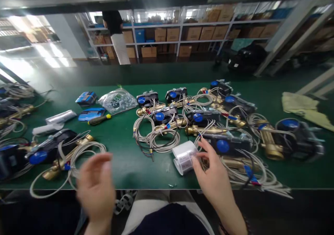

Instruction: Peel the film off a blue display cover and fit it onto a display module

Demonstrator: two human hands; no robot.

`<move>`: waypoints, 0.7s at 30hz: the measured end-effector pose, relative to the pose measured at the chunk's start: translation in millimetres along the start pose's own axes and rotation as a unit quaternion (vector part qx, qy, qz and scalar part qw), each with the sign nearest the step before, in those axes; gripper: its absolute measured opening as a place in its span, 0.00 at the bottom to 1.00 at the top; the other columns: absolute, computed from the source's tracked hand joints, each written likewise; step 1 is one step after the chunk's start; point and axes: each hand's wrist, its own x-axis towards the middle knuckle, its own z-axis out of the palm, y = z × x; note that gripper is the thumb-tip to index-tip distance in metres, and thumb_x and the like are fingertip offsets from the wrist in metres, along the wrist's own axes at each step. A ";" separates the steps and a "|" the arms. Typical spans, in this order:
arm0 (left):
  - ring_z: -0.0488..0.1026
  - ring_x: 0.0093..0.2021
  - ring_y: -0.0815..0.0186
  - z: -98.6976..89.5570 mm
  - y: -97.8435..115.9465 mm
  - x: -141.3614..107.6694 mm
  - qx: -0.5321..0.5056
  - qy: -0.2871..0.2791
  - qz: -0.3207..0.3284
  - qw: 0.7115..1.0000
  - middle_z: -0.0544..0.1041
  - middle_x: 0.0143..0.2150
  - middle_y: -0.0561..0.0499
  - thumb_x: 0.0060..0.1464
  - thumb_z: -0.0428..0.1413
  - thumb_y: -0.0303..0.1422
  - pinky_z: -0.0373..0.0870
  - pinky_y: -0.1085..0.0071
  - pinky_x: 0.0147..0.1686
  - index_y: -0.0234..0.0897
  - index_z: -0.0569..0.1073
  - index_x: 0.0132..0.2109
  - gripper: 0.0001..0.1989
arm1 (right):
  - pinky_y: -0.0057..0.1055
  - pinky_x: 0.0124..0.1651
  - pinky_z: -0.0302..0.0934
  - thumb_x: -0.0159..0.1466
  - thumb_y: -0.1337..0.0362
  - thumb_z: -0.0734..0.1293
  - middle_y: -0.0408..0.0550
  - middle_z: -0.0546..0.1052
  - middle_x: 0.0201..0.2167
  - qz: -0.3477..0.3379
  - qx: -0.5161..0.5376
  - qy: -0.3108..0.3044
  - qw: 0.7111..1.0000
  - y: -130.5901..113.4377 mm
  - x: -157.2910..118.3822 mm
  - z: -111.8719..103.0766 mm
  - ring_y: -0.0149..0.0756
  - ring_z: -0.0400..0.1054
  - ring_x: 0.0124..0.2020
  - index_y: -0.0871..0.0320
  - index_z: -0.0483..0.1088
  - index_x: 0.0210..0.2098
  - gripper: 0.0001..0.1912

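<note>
My right hand (212,174) has its thumb and fingers at the right edge of a silvery roll of printed labels (184,156), gripping it just above the bench. My left hand (96,186), blurred by motion, hovers over the front edge with its fingers curved and apart from the thumb; nothing shows in it. Left of it lies a brass meter (61,158) with a black housing, a blue round cap and coiled grey cable. Close to my right hand lies another such meter (227,144), its brass body partly covered by cables.
Several more meters (164,115) with coiled cables crowd the middle and right of the green bench (125,158). A screwdriver (100,119), blue packs (91,114), a clear plastic bag (117,99) and silvery rolls (61,117) lie left. A yellow cloth (300,106) is at right. A person (116,33) stands beyond.
</note>
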 end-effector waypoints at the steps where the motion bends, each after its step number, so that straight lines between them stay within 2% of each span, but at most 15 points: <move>1: 0.74 0.37 0.60 20.8 -7.7 -5.8 0.032 -0.032 0.013 0.999 0.77 0.35 0.44 0.49 0.57 0.45 0.73 0.65 0.39 0.35 0.75 0.42 0.19 | 0.45 0.47 0.68 0.63 0.59 0.60 0.55 0.72 0.50 -0.004 0.021 -0.017 1.000 -1.7 -0.5 3.5 0.40 0.72 0.37 0.57 0.61 0.59 0.25; 3: 0.74 0.37 0.60 58.5 -19.1 -12.9 0.096 -0.106 0.038 0.989 0.78 0.36 0.45 0.47 0.58 0.41 0.71 0.65 0.41 0.35 0.76 0.42 0.17 | 0.40 0.44 0.69 0.64 0.62 0.59 0.54 0.72 0.51 -0.022 0.061 -0.037 0.997 -4.2 -2.7 10.4 0.36 0.72 0.34 0.56 0.63 0.57 0.22; 4: 0.73 0.36 0.61 74.5 -23.0 -14.1 0.125 -0.138 0.044 0.982 0.78 0.35 0.45 0.46 0.57 0.39 0.70 0.66 0.40 0.35 0.77 0.42 0.17 | 0.41 0.45 0.69 0.64 0.62 0.59 0.55 0.71 0.51 -0.034 0.066 -0.031 0.997 -4.6 -3.9 13.3 0.37 0.72 0.36 0.56 0.64 0.56 0.20; 7: 0.68 0.29 0.66 109.2 -29.6 -10.4 0.178 -0.188 0.047 0.965 0.75 0.31 0.48 0.47 0.57 0.38 0.66 0.69 0.33 0.33 0.77 0.42 0.17 | 0.49 0.55 0.63 0.65 0.60 0.59 0.57 0.67 0.57 -0.060 0.025 0.035 0.997 -1.0 -6.9 19.0 0.47 0.65 0.54 0.57 0.65 0.55 0.20; 9: 0.65 0.27 0.67 122.2 -31.6 -4.5 0.172 -0.203 0.045 0.963 0.73 0.28 0.49 0.47 0.56 0.38 0.62 0.71 0.30 0.32 0.77 0.39 0.16 | 0.52 0.59 0.58 0.66 0.60 0.58 0.57 0.66 0.58 -0.056 0.011 0.050 0.997 4.0 -7.9 19.3 0.49 0.59 0.60 0.58 0.65 0.56 0.21; 11: 0.65 0.28 0.67 127.8 -32.4 1.8 0.129 -0.204 0.042 0.970 0.73 0.28 0.49 0.47 0.55 0.38 0.62 0.71 0.31 0.31 0.77 0.34 0.14 | 0.51 0.58 0.61 0.66 0.60 0.58 0.57 0.67 0.58 -0.032 0.043 0.030 0.998 9.0 -8.5 16.9 0.47 0.63 0.56 0.57 0.65 0.56 0.21; 13: 0.67 0.31 0.65 126.8 -31.9 6.9 0.078 -0.192 0.028 0.978 0.75 0.31 0.47 0.48 0.55 0.40 0.63 0.70 0.34 0.31 0.76 0.33 0.15 | 0.48 0.53 0.65 0.65 0.59 0.60 0.56 0.69 0.56 0.002 0.096 0.013 0.995 12.3 -8.9 13.3 0.44 0.69 0.49 0.57 0.67 0.55 0.20; 16: 0.68 0.34 0.63 117.8 -28.8 11.0 0.026 -0.190 -0.008 0.981 0.76 0.32 0.47 0.47 0.56 0.44 0.64 0.70 0.37 0.31 0.76 0.35 0.18 | 0.42 0.45 0.70 0.64 0.56 0.64 0.55 0.74 0.46 0.042 0.153 -0.021 0.987 12.5 -8.6 10.0 0.40 0.72 0.38 0.57 0.71 0.51 0.19; 18: 0.69 0.35 0.63 110.9 -25.6 11.9 0.011 -0.201 -0.020 0.979 0.76 0.33 0.48 0.47 0.57 0.44 0.64 0.70 0.37 0.31 0.76 0.37 0.19 | 0.40 0.42 0.70 0.63 0.56 0.65 0.53 0.76 0.40 0.046 0.161 -0.037 0.985 10.6 -7.3 10.9 0.40 0.72 0.35 0.57 0.74 0.47 0.17; 21: 0.69 0.36 0.63 104.3 -21.0 11.7 0.026 -0.199 -0.001 0.980 0.75 0.33 0.48 0.47 0.56 0.43 0.64 0.70 0.38 0.31 0.76 0.35 0.17 | 0.36 0.39 0.70 0.62 0.55 0.65 0.52 0.77 0.37 0.028 0.158 -0.044 0.986 8.2 -5.1 14.7 0.39 0.71 0.33 0.56 0.77 0.42 0.15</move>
